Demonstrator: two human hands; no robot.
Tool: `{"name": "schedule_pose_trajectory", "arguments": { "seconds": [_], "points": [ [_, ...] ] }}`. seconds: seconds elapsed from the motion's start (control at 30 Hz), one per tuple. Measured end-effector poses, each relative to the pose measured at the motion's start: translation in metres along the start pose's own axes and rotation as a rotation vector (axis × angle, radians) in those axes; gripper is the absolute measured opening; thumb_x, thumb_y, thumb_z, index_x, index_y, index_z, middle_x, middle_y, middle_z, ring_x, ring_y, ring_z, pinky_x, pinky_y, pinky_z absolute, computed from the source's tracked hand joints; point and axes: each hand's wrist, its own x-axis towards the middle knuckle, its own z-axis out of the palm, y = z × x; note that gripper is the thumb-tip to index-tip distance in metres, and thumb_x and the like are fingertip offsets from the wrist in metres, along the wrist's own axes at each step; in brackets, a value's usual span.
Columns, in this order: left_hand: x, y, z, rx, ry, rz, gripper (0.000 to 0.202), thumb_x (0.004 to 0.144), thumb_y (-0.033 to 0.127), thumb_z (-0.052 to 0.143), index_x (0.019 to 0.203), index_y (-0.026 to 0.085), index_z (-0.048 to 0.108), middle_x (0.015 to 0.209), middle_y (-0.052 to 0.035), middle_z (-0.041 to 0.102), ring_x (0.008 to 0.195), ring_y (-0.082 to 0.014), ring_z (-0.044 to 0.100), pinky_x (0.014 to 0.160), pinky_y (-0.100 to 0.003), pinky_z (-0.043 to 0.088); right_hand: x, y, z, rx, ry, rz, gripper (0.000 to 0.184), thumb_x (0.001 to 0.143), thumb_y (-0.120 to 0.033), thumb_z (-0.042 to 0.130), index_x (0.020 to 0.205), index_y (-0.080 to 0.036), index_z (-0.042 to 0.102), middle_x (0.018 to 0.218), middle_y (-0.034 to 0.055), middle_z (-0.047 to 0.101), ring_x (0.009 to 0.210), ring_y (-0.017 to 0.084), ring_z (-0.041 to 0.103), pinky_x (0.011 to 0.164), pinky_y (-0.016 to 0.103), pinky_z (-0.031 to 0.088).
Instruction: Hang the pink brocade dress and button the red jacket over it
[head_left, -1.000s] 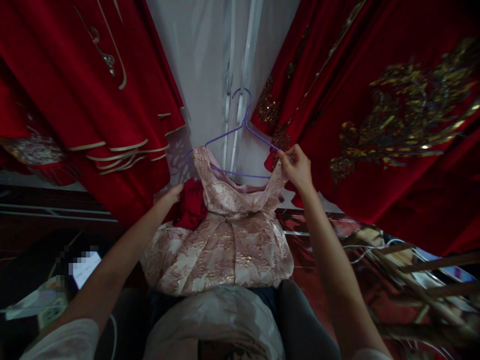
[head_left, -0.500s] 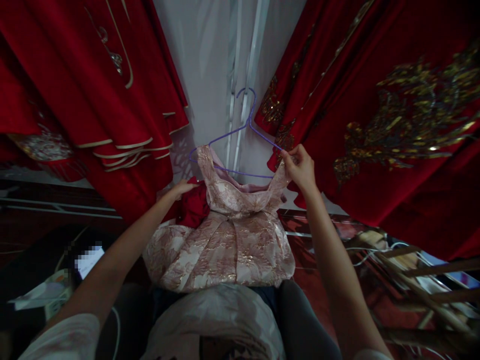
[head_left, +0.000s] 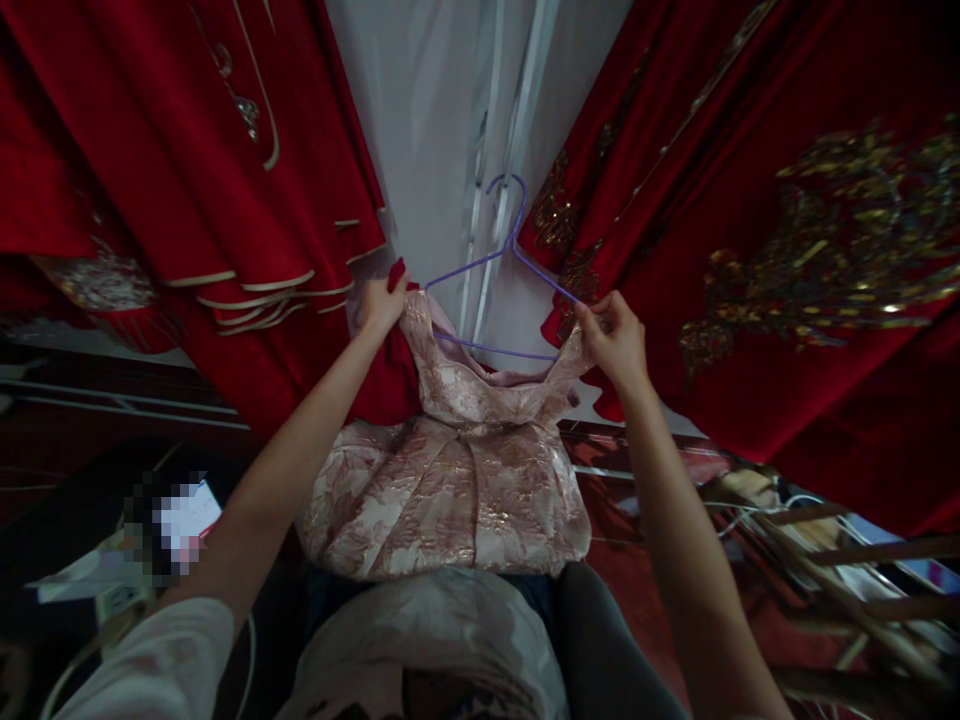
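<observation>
While the right hand (head_left: 616,340) pinches one strap of the pink dress (head_left: 484,490) at an end of the purple hanger (head_left: 517,240), the left hand (head_left: 382,305) has its grip closed on red cloth (head_left: 399,378) beside the other strap. The dress sits on the hanger between both hands, its skirt reaching the person's lap. Red garments (head_left: 285,190) flank it, before a pale wall (head_left: 420,130).
</observation>
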Motion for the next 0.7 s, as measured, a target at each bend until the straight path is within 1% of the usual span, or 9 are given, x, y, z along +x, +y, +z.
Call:
{"name": "schedule_pose_trajectory", "arguments": {
  "seconds": [0.1,0.17,0.23,0.4,0.47,0.5,0.53,0.6,0.7],
  "points": [
    [-0.001,0.024,-0.002,0.17,0.036,0.114,0.04,0.076,0.055,0.059,0.065,0.018,0.049,0.077,-0.011,0.061,0.102,-0.029,0.058,0.084,-0.03,0.044,0.001,-0.002,-0.005,-0.006,-0.008,-0.012,0.039,0.082,-0.059,0.053,0.072,-0.021,0.048,0.06,-0.0015,0.051,0.053,0.013,0.044,0.054,0.025,0.033],
    [-0.002,0.025,-0.008,0.209,0.043,0.13,0.041,0.077,0.055,0.058,0.063,0.019,0.045,0.074,-0.0098,0.059,0.1,-0.0286,0.058,0.084,-0.03,0.043,0.002,-0.003,-0.007,-0.008,-0.009,-0.022,0.039,0.082,-0.059,0.053,0.071,-0.022,0.048,0.062,-0.0006,0.053,0.055,0.013,0.047,0.055,0.025,0.034],
    [-0.001,0.016,-0.02,0.244,0.065,0.085,0.041,0.078,0.054,0.057,0.06,0.02,0.043,0.069,-0.0085,0.056,0.097,-0.0279,0.059,0.084,-0.031,0.043,0.003,-0.003,-0.008,-0.011,-0.007,-0.021,0.039,0.081,-0.059,0.053,0.071,-0.022,0.048,0.062,-0.0004,0.054,0.056,0.014,0.048,0.056,0.026,0.035],
    [-0.003,-0.027,-0.054,0.359,0.088,-0.06,0.037,0.079,0.051,0.055,0.061,0.019,0.049,0.065,-0.0084,0.055,0.091,-0.0297,0.06,0.08,-0.032,0.044,0.003,-0.001,-0.005,-0.019,-0.017,-0.007,0.037,0.082,-0.058,0.053,0.071,-0.023,0.048,0.061,-0.0006,0.052,0.054,0.014,0.046,0.055,0.027,0.034],
    [-0.004,-0.033,-0.061,0.355,0.109,-0.073,0.034,0.079,0.048,0.056,0.063,0.019,0.051,0.064,-0.0081,0.056,0.091,-0.0297,0.06,0.079,-0.032,0.045,0.003,-0.002,-0.005,-0.024,-0.018,-0.016,0.036,0.082,-0.058,0.052,0.071,-0.023,0.048,0.061,-0.0001,0.051,0.054,0.015,0.046,0.055,0.028,0.034],
    [-0.004,-0.03,-0.061,0.34,0.123,-0.067,0.033,0.079,0.048,0.056,0.063,0.019,0.052,0.064,-0.0079,0.056,0.091,-0.0297,0.06,0.079,-0.032,0.045,0.003,-0.003,-0.006,-0.027,-0.019,-0.023,0.036,0.082,-0.057,0.052,0.071,-0.023,0.048,0.061,0.0001,0.051,0.054,0.015,0.047,0.055,0.028,0.034],
    [-0.004,-0.024,-0.059,0.316,0.136,-0.052,0.033,0.079,0.047,0.057,0.062,0.018,0.052,0.063,-0.0077,0.056,0.091,-0.0296,0.06,0.078,-0.031,0.045,0.002,-0.004,-0.006,-0.031,-0.02,-0.028,0.035,0.083,-0.057,0.052,0.072,-0.023,0.048,0.062,0.0003,0.052,0.054,0.015,0.047,0.056,0.028,0.034],
    [-0.007,-0.001,-0.048,0.243,0.147,0.004,0.033,0.079,0.044,0.059,0.061,0.018,0.051,0.062,-0.0071,0.054,0.091,-0.0289,0.06,0.077,-0.03,0.046,0.002,-0.008,-0.007,-0.041,-0.028,-0.032,0.035,0.083,-0.056,0.053,0.072,-0.023,0.048,0.062,0.0004,0.053,0.055,0.015,0.047,0.056,0.028,0.034],
    [-0.02,0.052,-0.025,0.105,0.115,0.15,0.035,0.081,0.043,0.059,0.059,0.017,0.05,0.058,-0.004,0.05,0.084,-0.0239,0.06,0.071,-0.027,0.045,0.0,-0.013,-0.01,-0.033,-0.065,-0.025,0.036,0.081,-0.056,0.055,0.071,-0.022,0.048,0.064,0.0002,0.056,0.056,0.014,0.049,0.055,0.026,0.034]
  ]
}}
